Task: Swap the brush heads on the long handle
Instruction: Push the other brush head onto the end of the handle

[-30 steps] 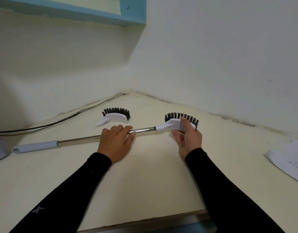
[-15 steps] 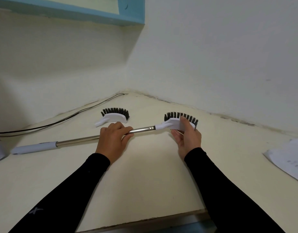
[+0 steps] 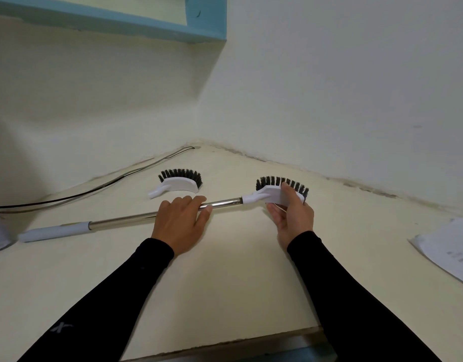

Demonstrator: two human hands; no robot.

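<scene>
Long handle lying across the cream table, mounted brush head at its right end — gripped by the right hand. Left hand curls over the steel shaft. Spare brush head lies just beyond; papers far right.

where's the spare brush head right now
In the head view the spare brush head lies loose on the table, left of centre, just beyond the left hand and the steel handle, near the black cable.
</scene>
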